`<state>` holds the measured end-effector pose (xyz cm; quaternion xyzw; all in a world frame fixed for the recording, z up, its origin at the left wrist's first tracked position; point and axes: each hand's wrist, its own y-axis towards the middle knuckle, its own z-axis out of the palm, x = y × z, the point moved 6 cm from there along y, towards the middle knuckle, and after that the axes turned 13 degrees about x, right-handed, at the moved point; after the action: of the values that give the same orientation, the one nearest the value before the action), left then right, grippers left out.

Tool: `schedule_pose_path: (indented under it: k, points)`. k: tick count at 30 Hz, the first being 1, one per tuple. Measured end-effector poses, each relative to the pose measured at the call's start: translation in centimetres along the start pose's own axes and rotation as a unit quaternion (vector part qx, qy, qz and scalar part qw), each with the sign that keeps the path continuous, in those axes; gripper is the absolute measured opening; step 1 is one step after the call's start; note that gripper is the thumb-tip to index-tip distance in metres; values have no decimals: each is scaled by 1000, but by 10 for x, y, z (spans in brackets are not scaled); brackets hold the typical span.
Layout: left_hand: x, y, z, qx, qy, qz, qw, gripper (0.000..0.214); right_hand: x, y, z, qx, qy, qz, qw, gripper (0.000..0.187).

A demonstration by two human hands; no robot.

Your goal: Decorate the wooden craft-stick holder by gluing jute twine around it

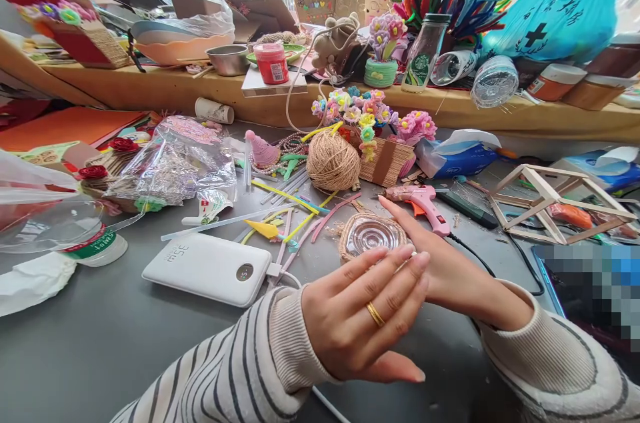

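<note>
My left hand [367, 323], with a gold ring on one finger, has its fingers stretched out straight and the thumb apart. Its fingertips lie against my right hand [433, 259] and overlap it. On the right hand the index finger points forward, while the other fingers are mostly hidden behind the left. Nothing held shows in either hand. Just beyond them is a clear plastic container [373, 234] with twine around its edge, partly covered by the hands. A pink glue gun [425, 204] lies beside the right index finger.
A white power bank [207, 268] with a cable lies left. A ball of twine [333, 159], pipe cleaners [305, 226] and a flower-filled stick box [383, 163] stand behind. At right are a wooden stick frame [555, 199] and a phone-like screen [585, 289]. A cluttered ledge [165, 86] runs along the back.
</note>
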<state>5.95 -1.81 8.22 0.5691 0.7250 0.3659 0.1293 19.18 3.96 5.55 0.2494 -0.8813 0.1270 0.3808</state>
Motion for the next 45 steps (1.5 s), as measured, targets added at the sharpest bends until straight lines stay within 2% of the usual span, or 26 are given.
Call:
schedule_pose_path:
  k: [7, 9, 10, 11, 12, 13, 15, 16, 17, 18, 19, 20, 24, 28, 30, 31, 34, 35, 36, 37, 40, 43, 45]
  points:
    - [-5, -2, 0, -27, -28, 2, 999, 64, 3, 2, -1, 24, 25, -1, 999, 94]
    - [-4, -3, -5, -33, -93, -7, 995, 66, 5, 2, -2, 25, 32, 2, 999, 94]
    - [-2, -2, -6, -18, -166, -13, 986, 68, 6, 2, -2, 27, 34, 6, 999, 95]
    - [2, 0, -1, 54, -276, -35, 959, 68, 6, 2, -2, 30, 35, 13, 999, 96]
    - [11, 0, 0, 51, -414, -86, 905, 68, 6, 2, -1, 32, 35, 23, 999, 99]
    - [20, -2, -1, 10, -545, -134, 827, 69, 5, 2, -1, 34, 36, 33, 998, 103]
    - [34, -6, 5, -55, -749, -199, 630, 73, 5, 2, -1, 33, 39, 46, 998, 108]
    - [39, -8, 9, -81, -811, -221, 535, 77, 6, 3, -1, 30, 43, 43, 998, 108]
    - [43, -9, 13, -89, -846, -242, 467, 81, 7, 3, -1, 27, 46, 34, 998, 108]
    - [45, -10, 17, -76, -864, -254, 428, 84, 9, 3, -1, 24, 49, 23, 998, 106]
    - [48, -10, 19, -70, -864, -262, 424, 87, 10, 3, -1, 22, 52, 13, 998, 104]
    - [50, -11, 22, -55, -855, -280, 432, 91, 11, 4, -1, 20, 55, 5, 998, 103]
    - [52, -11, 24, 2, -800, -328, 502, 99, 11, 3, -1, 16, 64, -9, 998, 99]
    - [53, -9, 21, -8, -793, -316, 522, 96, 9, 3, -2, 20, 54, -5, 998, 101]
    - [60, -13, 19, -37, -779, -301, 548, 90, 8, 3, -1, 21, 30, 2, 999, 105]
    - [64, -17, 18, -58, -761, -291, 577, 84, 8, 2, 0, 19, 13, 5, 1000, 107]
    - [81, -35, 13, -138, -593, -315, 729, 45, 10, -1, 3, -14, -57, 11, 998, 105]
    - [84, -41, 9, -167, -505, -317, 785, 44, 13, -3, 3, -40, -95, 12, 995, 103]
    - [82, -42, 11, -145, -452, -298, 828, 54, 17, -5, 3, -68, -140, 10, 988, 102]
    - [80, -43, 19, -100, -440, -294, 842, 64, 23, -7, 2, -97, -191, 4, 977, 99]
    - [74, -45, 38, -21, -445, -282, 850, 79, 43, -11, 3, -139, -327, -41, 934, 90]
    - [68, -46, 45, 19, -437, -270, 858, 84, 60, -13, 5, -126, -401, -102, 902, 79]
    - [64, -47, 45, 35, -392, -266, 880, 84, 68, -15, 7, -109, -424, -143, 888, 74]
